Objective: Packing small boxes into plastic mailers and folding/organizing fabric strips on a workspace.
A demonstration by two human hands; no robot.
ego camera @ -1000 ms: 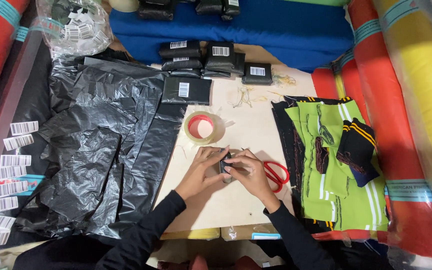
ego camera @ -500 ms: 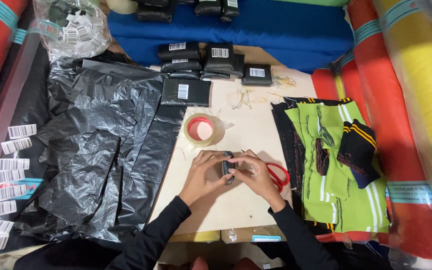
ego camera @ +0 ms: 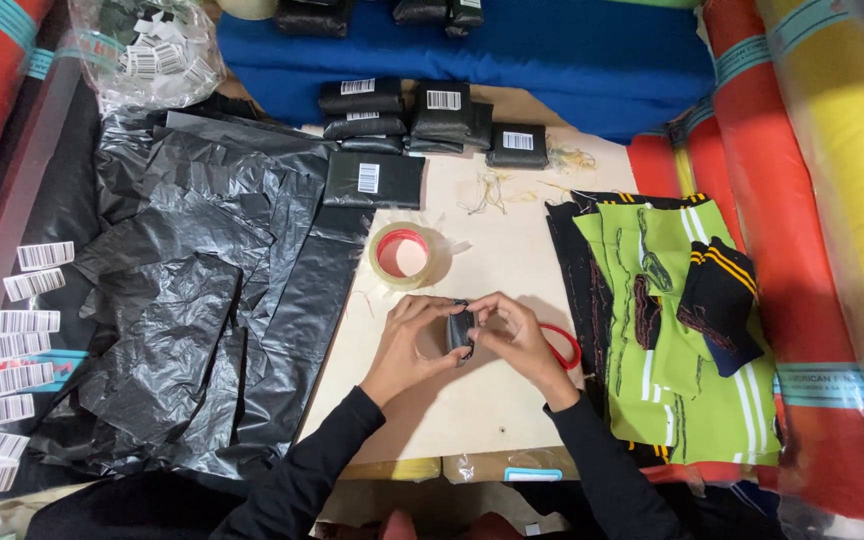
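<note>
over pale board [ego camera: 492, 260], left grip [ego camera: 407, 345] and right grip [ego camera: 517, 340] (both closed) pinch a small black packet [ego camera: 459, 332] between them.

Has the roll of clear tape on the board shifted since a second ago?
No. The tape roll keeps its place just below the flat black packet and above both hands, left hand and right hand; only the camera wobbles slightly.

One tape roll [ego camera: 409, 255], one scissors [ego camera: 555, 345], two hands [ego camera: 407, 345].

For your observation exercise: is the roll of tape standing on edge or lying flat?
Lying flat: the tape roll shows its round open core facing up on the board.
</note>
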